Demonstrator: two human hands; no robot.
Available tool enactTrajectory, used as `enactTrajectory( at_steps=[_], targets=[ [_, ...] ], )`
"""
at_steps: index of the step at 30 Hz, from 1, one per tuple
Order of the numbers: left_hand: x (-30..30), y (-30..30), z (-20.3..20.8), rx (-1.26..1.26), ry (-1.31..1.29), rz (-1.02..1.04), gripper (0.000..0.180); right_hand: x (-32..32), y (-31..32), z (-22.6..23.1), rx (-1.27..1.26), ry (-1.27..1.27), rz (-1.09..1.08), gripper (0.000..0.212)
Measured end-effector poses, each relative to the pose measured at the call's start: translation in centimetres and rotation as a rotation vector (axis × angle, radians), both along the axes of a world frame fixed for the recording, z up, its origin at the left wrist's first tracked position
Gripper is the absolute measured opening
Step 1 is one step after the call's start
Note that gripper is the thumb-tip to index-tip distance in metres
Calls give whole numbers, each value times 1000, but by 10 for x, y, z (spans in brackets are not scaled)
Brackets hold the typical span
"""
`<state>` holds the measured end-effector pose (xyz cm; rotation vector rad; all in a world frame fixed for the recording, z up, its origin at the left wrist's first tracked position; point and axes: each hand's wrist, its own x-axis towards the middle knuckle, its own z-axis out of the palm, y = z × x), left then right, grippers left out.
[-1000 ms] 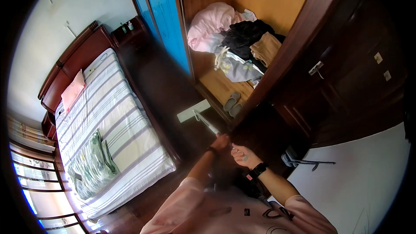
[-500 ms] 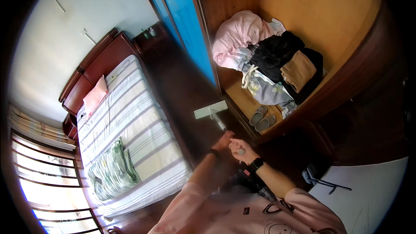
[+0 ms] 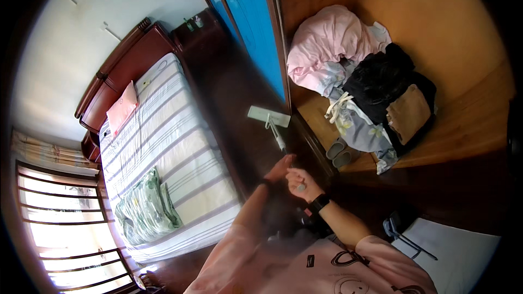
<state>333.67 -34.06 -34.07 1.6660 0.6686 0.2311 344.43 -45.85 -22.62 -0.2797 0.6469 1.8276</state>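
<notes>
A flat mop (image 3: 277, 133) with a pale rectangular head lies on the dark floor between the bed and the open wardrobe. Its handle runs back toward me, and both hands are closed around it. My left hand (image 3: 280, 167) grips lower on the shaft, the farther of the two. Close behind it, my right hand (image 3: 303, 184) wraps the handle near its end, whose round tip shows at the fist. A dark band sits on each wrist.
On the left stands a bed (image 3: 180, 147) with a striped sheet, a pink pillow (image 3: 122, 108) and a folded green blanket (image 3: 147, 207). The wardrobe (image 3: 441, 38) on the right holds piled clothes (image 3: 376, 81) and grey slippers (image 3: 339, 152). A nightstand (image 3: 201, 38) stands beyond the bed.
The mop head has turned, its right end now lying nearer to me, and its handle has swung with it. My view has shifted, moving the wardrobe rightward. Both hands keep their grip.
</notes>
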Motion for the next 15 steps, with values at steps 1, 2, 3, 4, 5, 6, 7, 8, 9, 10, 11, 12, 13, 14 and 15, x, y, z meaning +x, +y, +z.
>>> enactTrajectory(
  at_steps=[1,2,3,4,5,6,7,8,9,10,11,12,13,14,15],
  targets=[
    [0,22,-5,30,21,-49,42,-1,14,8,9,75,-23,33],
    [6,41,-11,62,30,-110,51,2,30,13,-12,149,-76,34],
    [5,53,-16,58,27,-121,51,1,43,8,-15,146,-87,34],
    [3,63,-20,69,23,-101,43,-2,56,2,-15,140,-99,34],
    [7,75,-25,81,13,-81,45,0,70,-2,-14,128,-110,33],
    [3,92,-30,88,10,-79,45,-7,85,8,-34,69,-156,27],
    [-3,110,-35,161,10,-89,46,-10,104,10,-27,68,-152,27],
    [-8,122,-40,225,9,-108,47,-12,117,8,-22,98,-127,29],
    [3,129,-31,207,-7,-135,47,-7,124,0,-32,116,-126,31],
    [12,137,-22,120,-17,-128,48,-1,135,-10,-32,77,-160,32],
    [7,153,-16,78,-12,-120,48,-8,151,-8,-41,81,-168,32],
    [0,168,-15,34,-4,-107,48,-15,167,-6,-49,60,-162,32],
    [-6,184,-15,15,-16,-91,48,-22,182,-4,-59,40,-157,31],
    [-12,201,-18,-1,-29,-71,48,-27,198,-2,-66,45,-160,31],
    [-20,219,-28,-2,-19,-68,48,-33,214,0,-51,36,-131,31]
  ],
)
